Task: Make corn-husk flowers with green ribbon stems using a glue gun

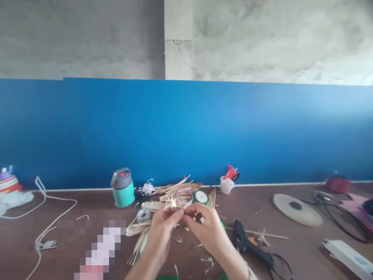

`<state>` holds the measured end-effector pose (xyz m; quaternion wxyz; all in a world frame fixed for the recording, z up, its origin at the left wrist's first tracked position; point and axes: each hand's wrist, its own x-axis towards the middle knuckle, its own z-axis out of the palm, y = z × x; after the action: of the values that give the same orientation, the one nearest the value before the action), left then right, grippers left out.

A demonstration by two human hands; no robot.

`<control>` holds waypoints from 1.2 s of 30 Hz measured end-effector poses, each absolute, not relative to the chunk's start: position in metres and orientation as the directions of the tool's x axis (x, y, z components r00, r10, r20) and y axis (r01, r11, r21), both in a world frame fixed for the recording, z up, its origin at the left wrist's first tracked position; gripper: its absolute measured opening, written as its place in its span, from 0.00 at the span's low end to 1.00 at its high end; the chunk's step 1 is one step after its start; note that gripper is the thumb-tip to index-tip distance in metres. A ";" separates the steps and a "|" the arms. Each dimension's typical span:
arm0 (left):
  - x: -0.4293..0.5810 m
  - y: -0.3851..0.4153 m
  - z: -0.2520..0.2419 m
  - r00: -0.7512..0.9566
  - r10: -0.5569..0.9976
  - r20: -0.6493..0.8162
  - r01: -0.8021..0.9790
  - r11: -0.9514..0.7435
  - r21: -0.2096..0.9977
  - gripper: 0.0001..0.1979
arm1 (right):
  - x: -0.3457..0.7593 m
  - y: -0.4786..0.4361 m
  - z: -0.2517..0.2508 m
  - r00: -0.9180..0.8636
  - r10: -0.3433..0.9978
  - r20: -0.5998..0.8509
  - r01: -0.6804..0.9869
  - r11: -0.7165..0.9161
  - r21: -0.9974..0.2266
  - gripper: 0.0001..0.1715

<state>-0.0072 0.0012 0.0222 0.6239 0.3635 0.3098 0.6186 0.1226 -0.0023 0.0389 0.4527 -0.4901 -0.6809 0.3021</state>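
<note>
My left hand [164, 225] pinches a small cream-coloured husk flower [173, 202], its pale petals pointing up above the fingers. A bit of green shows at its base, by my fingertips. My right hand [205, 225] is closed, thumb and index finger meeting the left fingertips; what they grip there is mostly hidden. Behind the hands lie dried husks [175, 188], a ring of white ribbon [184, 196] and a green-edged spool [201, 197]. More husk strips [141, 243] lie left of my left wrist, beside a roll of clear tape [143, 215].
A black glue gun [247, 241] and a thin stick [271, 234] lie right of my right arm. Along the blue partition [186, 132] stand a teal flask [122, 192] and a white cup [226, 185] with tools. White cables [55, 221] trail on the left. Husk scraps [207, 262] dot the table.
</note>
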 end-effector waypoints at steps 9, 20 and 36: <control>-0.011 0.011 0.023 0.005 0.999 -0.054 -0.485 0.050 0.873 0.11 | 0.133 0.008 0.038 -0.121 0.968 0.219 0.485 0.250 -0.838 0.10; -0.034 0.028 0.007 0.078 0.994 0.071 0.609 -0.104 0.787 0.12 | 0.146 0.022 0.023 -0.144 0.989 0.044 0.790 0.142 -0.597 0.09; -0.047 0.032 -0.047 0.174 0.983 0.052 0.916 -0.181 0.359 0.07 | 0.132 0.035 -0.015 -0.162 0.982 -0.102 0.943 0.123 -0.311 0.09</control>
<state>-0.0469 0.0315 -0.0467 0.1237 0.7562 0.6277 0.1369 0.1321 0.0347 -0.0154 0.0637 -0.6443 -0.7466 0.1531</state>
